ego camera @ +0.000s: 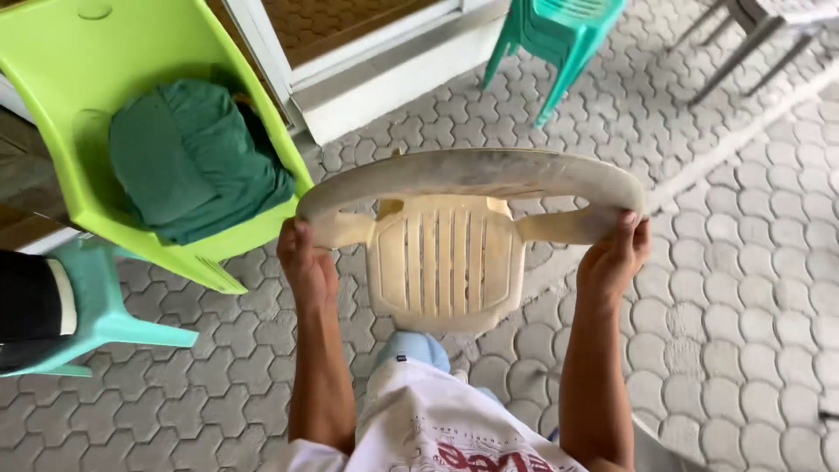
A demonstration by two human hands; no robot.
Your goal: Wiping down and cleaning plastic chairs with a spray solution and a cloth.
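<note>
Both hands are gripping a cream plastic chair (450, 253), holding it up off the paving (743, 288) in the middle of the view, just in front of the person's body. The left hand (306, 262) is clasping the left armrest where it meets the curved top rim, thumb on top. The right hand (614, 258) is wrapping around the right armrest the same way, fingers curled under. The chair is looking dirty and worn: yellowish cream colour, grey grime smeared along the wide curved rim, vertical slots running down the back panel. Its legs are not showing from this angle.

To the far left a lime green chair (52, 105) is sitting tilted, with a folded dark green cloth (188, 162) lying on its seat. A teal chair (105, 310) is standing near left, below it. Another teal chair (559, 35) is standing far, centre right. Grey metal legs (743, 44) are showing at the far right corner.
</note>
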